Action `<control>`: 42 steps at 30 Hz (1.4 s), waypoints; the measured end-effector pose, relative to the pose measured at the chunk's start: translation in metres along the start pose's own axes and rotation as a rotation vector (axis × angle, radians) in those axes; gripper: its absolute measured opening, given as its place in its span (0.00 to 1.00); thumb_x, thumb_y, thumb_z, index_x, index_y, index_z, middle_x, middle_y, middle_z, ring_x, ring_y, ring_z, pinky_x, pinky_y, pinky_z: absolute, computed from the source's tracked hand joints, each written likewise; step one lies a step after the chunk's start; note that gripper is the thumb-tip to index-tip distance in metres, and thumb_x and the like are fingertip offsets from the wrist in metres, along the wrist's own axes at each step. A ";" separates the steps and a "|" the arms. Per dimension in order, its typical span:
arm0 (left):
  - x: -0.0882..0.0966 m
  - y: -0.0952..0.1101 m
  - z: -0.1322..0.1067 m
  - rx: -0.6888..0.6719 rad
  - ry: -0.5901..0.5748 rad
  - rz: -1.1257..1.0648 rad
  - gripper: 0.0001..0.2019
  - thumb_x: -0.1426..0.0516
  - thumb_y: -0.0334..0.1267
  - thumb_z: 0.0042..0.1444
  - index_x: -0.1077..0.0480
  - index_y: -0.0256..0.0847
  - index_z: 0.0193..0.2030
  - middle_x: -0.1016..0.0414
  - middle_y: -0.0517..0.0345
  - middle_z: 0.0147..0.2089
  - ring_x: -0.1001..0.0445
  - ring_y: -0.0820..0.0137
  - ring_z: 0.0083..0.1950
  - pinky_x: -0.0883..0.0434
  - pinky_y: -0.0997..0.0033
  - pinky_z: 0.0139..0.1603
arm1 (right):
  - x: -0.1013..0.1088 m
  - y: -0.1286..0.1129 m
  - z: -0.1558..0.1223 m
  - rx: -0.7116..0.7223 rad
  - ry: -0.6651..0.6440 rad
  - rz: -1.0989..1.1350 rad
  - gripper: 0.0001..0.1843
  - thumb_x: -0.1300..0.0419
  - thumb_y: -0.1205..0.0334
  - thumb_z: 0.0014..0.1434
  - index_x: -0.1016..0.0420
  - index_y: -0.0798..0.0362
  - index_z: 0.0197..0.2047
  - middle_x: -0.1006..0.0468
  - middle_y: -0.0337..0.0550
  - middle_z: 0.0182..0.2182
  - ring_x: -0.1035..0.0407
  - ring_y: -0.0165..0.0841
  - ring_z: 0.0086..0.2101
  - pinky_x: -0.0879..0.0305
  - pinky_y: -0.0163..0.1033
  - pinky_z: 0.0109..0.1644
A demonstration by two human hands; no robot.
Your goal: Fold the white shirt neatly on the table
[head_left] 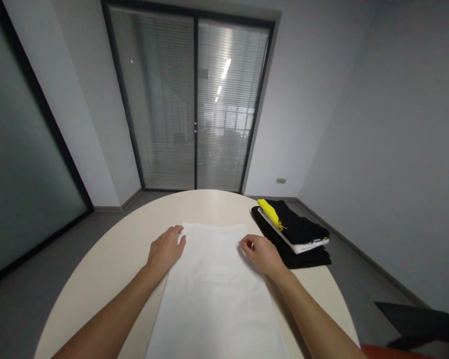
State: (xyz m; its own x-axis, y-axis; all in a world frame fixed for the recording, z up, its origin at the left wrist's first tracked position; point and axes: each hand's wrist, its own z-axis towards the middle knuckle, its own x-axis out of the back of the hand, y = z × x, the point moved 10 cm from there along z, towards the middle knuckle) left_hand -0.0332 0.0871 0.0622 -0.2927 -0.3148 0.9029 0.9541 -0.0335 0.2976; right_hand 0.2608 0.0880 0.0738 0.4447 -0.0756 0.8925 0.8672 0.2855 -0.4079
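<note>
A white folded garment (215, 284) lies flat along the middle of the round beige table (108, 269), running from the near edge to past the table's centre. My left hand (166, 249) rests on its far left edge, fingers together and flat. My right hand (260, 253) sits at the far right edge with the fingertips curled and pinching the cloth's edge.
A stack of folded clothes (294, 233), black and white with a yellow patch, sits at the table's right rim. Beyond the table are glass doors with blinds (194, 99), grey floor and walls. A dark chair part (422, 321) shows at lower right.
</note>
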 end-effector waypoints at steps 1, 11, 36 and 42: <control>-0.004 -0.008 0.002 0.035 -0.026 -0.009 0.15 0.50 0.42 0.64 0.33 0.42 0.54 0.25 0.53 0.54 0.25 0.63 0.51 0.32 0.67 0.46 | 0.003 0.015 0.003 -0.079 0.052 -0.028 0.15 0.47 0.53 0.63 0.22 0.50 0.40 0.20 0.43 0.32 0.28 0.34 0.32 0.42 0.35 0.34; -0.037 -0.048 0.016 0.206 -0.246 -0.196 0.12 0.42 0.44 0.56 0.26 0.40 0.42 0.21 0.53 0.41 0.24 0.64 0.42 0.35 0.70 0.39 | -0.018 0.076 0.020 -0.305 0.070 0.100 0.18 0.44 0.50 0.60 0.21 0.53 0.43 0.19 0.49 0.37 0.25 0.41 0.39 0.37 0.40 0.42; -0.030 -0.024 -0.005 0.516 -0.352 -1.091 0.12 0.40 0.39 0.59 0.41 0.41 0.42 0.28 0.59 0.34 0.18 0.63 0.35 0.26 0.73 0.32 | -0.014 0.046 0.012 -0.369 -0.072 1.058 0.18 0.37 0.54 0.58 0.42 0.47 0.43 0.37 0.31 0.27 0.21 0.40 0.33 0.25 0.38 0.35; -0.019 -0.012 0.000 0.453 -0.304 -1.302 0.10 0.42 0.38 0.62 0.40 0.40 0.44 0.29 0.47 0.51 0.20 0.63 0.47 0.22 0.67 0.42 | -0.004 0.043 0.018 -0.185 -0.006 1.203 0.26 0.33 0.44 0.53 0.42 0.47 0.42 0.34 0.32 0.32 0.23 0.36 0.41 0.27 0.38 0.47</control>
State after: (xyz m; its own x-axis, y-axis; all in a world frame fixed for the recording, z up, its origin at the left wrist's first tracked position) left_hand -0.0391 0.0938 0.0415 -0.9938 -0.0793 -0.0786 -0.0920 0.1841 0.9786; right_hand 0.2921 0.1175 0.0560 0.9862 0.1481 -0.0742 -0.0794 0.0296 -0.9964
